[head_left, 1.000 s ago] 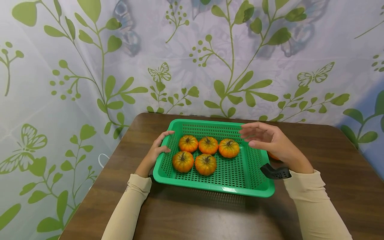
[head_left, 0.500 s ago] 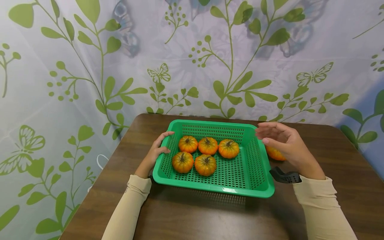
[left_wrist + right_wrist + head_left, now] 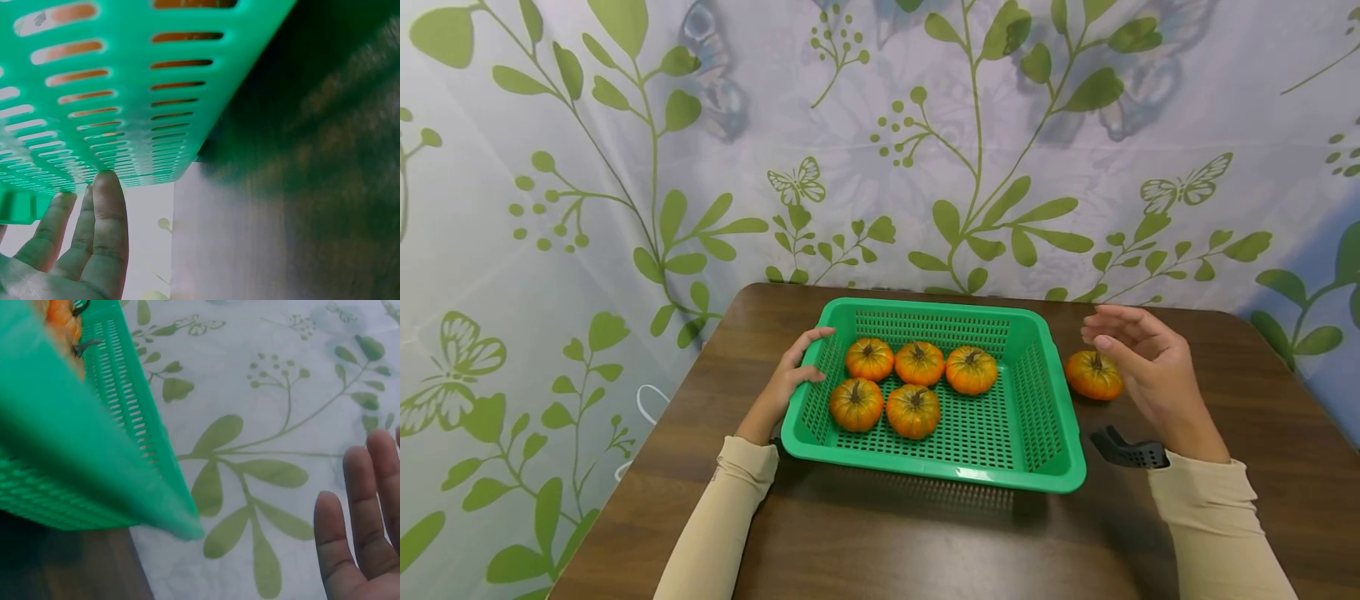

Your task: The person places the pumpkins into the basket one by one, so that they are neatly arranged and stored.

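Observation:
A green perforated plastic basket (image 3: 934,474) stands on the table, with several small orange pumpkins (image 3: 913,412) grouped in its left and middle part. My left hand (image 3: 781,387) holds the basket's left end, thumb and a finger over the rim. In the left wrist view, other fingers (image 3: 110,237) touch the outside of the slotted wall. Right of the basket sits a lone pumpkin (image 3: 1093,376) on the tabletop. My right hand (image 3: 1161,379) hovers beside and above it with fingers loosely bent and nothing held. The right wrist view shows those fingers (image 3: 364,506) apart from the basket.
The brown wooden table (image 3: 880,542) meets a leaf-patterned cloth backdrop (image 3: 865,208) at its back edge. Inside the basket, the right part of the floor (image 3: 992,437) shows bare mesh. A white cable (image 3: 647,404) hangs by the table's left edge.
My right hand has moved right, from over the basket's right end to beside the lone pumpkin, which has come into full view. The left hand and basket stay in place.

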Motion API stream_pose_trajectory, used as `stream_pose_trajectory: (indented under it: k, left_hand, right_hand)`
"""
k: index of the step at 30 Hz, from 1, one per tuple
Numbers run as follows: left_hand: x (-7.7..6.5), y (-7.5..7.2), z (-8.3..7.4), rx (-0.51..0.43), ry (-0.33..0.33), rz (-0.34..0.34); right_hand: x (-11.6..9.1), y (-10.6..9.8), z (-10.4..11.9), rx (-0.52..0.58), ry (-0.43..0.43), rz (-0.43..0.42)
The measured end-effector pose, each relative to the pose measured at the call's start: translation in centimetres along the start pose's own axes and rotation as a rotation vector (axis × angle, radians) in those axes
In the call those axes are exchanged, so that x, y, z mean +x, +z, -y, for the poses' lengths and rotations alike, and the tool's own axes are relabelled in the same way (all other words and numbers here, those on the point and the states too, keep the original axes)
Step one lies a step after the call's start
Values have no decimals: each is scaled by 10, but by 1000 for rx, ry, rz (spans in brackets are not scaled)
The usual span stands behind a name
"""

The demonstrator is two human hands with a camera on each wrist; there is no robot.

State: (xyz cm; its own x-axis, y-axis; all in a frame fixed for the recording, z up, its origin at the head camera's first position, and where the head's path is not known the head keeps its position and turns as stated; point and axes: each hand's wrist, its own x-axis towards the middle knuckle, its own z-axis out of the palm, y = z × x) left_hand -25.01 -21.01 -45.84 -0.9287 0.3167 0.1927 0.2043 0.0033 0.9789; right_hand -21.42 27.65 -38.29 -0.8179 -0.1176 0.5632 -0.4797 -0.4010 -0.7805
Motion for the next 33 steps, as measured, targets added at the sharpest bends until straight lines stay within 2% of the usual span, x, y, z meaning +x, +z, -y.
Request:
stream_pose_trajectory:
  k: [3,8,12,20,27,33]
  left_hand:
    - [0,-1,1,-10,2,1]
    - [1,-1,1,-11,6,2]
    - [2,-2,1,-4,7,2]
    - [2,-2,2,6,9,-1]
    - [2,-1,2,4,8,-1]
    - [2,-1,3,-1,8,1]
  right_hand:
    - [-3,-3,-4,39,-12,-42]
    - [-9,-8,-9,-1,-14,-165]
    - [-13,-14,-16,1,-56,-250]
    - [-18,-26,-38,-47,-103,-481]
    - [-25,-37,-51,-155,-51,-610]
    - [-32,-49,-62,-220,44,-691]
